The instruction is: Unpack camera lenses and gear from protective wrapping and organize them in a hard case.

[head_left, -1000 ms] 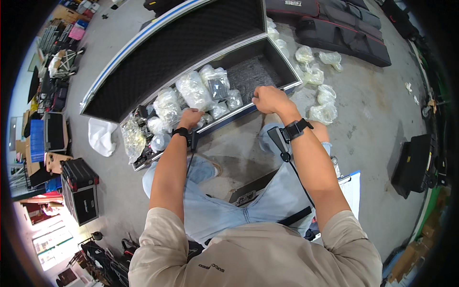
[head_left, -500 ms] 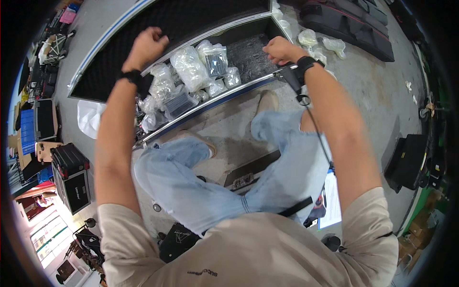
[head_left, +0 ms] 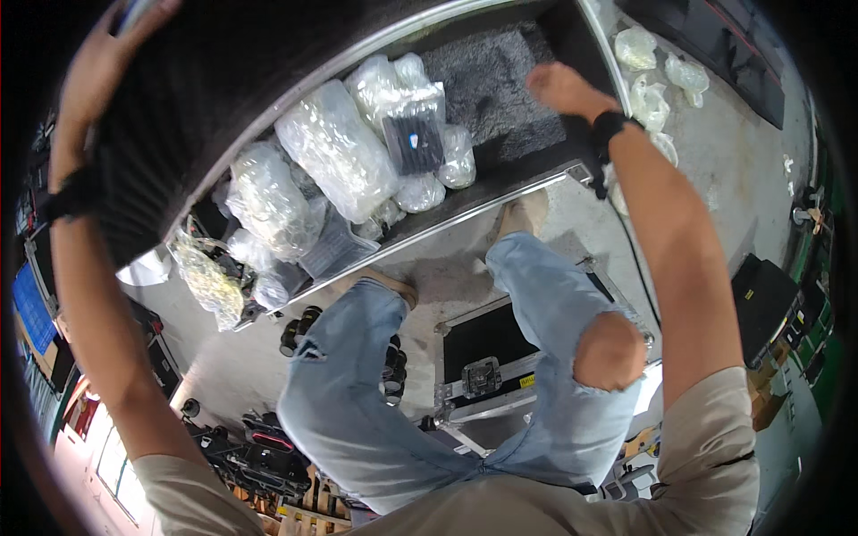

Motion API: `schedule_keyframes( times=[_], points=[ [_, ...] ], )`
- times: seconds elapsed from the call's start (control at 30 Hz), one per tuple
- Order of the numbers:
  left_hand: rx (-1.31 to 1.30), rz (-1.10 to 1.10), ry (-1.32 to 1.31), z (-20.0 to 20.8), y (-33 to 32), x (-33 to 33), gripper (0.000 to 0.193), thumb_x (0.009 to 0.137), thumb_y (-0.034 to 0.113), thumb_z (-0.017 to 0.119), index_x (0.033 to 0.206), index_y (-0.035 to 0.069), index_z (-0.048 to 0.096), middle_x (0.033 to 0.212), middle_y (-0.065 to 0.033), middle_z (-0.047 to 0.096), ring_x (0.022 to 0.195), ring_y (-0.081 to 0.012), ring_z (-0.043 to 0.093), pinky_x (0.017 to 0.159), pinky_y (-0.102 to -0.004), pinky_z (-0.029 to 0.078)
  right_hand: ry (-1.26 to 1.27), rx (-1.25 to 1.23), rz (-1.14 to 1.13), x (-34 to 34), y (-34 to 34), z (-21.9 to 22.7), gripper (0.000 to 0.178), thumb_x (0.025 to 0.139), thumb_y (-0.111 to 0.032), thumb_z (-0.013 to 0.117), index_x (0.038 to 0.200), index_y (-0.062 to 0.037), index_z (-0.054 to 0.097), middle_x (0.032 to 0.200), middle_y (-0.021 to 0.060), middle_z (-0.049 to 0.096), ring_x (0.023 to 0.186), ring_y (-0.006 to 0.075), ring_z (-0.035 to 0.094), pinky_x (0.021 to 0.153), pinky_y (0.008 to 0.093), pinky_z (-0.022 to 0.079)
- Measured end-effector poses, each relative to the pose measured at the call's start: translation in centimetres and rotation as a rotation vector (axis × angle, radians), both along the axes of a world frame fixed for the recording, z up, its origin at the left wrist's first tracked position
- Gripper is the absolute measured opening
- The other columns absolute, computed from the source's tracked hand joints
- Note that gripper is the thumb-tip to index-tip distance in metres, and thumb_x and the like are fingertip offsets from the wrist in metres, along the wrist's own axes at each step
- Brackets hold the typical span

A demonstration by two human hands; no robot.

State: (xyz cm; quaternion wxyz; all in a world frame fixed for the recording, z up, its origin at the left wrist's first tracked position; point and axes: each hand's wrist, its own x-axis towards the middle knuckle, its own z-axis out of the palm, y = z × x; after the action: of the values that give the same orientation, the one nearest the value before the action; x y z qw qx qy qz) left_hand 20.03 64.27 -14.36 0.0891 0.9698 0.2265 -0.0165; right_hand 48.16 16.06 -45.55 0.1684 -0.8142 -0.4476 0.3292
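Observation:
A long black flight case (head_left: 429, 201) with metal edging lies in front of me, its foam-lined lid (head_left: 232, 67) raised. My left hand (head_left: 103, 67) is up at the far left, thumb and fingers closed around the lid's outer edge. My right hand (head_left: 567, 89) hovers over the bare grey foam (head_left: 496, 76) at the case's right end; its fingers are curled and slightly blurred, with nothing visible in them. Inside the case are a large bubble-wrapped bundle (head_left: 335, 147), a clear bag of black parts (head_left: 414, 134) and several smaller wrapped bundles, one being a bundle (head_left: 273, 201) at the left.
Several wrapped bundles (head_left: 636, 49) lie on the floor beyond the case's right end. A smaller metal-edged case (head_left: 483, 344) is between my legs, with black cylindrical things (head_left: 299, 330) near my left foot. A black case (head_left: 769, 308) stands at the right.
My left hand has moved left and up to the lid's edge. My right hand has shifted right, over the grey foam. The view has turned, and the case now appears larger.

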Motion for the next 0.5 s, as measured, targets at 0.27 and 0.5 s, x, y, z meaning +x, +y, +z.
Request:
schedule_keyframes(
  times=[0.27, 0.5],
  points=[
    [0.061, -0.046, -0.576, 1.8, -12.9, -2.3, 0.051, 0.081, 0.027, 0.079, 0.120, 0.000, 0.062, 0.121, -0.0210, 0.063, 0.113, -0.0398, 0.059, 0.098, -0.0472, 0.047, 0.238, 0.011, -0.469, -13.9, -10.9, 15.7, 0.026, 0.093, -0.026, 0.057, 0.090, -0.0027, 0.069, 0.081, 0.0141, 0.071, 0.079, 0.0275, 0.069, 0.072, 0.0392, 0.053],
    [-1.249, 0.364, -0.183, -0.5, -30.5, -22.0, 0.025, 0.094, 0.023, 0.068, 0.107, 0.002, 0.069, 0.093, -0.0091, 0.071, 0.084, -0.0150, 0.067, 0.078, -0.0299, 0.053, 0.526, -0.350, -1.036, -25.1, -26.5, 34.3, 0.026, 0.090, -0.027, 0.064, 0.085, -0.0013, 0.065, 0.073, 0.0109, 0.067, 0.062, 0.0190, 0.065, 0.056, 0.0339, 0.052]
  ],
)
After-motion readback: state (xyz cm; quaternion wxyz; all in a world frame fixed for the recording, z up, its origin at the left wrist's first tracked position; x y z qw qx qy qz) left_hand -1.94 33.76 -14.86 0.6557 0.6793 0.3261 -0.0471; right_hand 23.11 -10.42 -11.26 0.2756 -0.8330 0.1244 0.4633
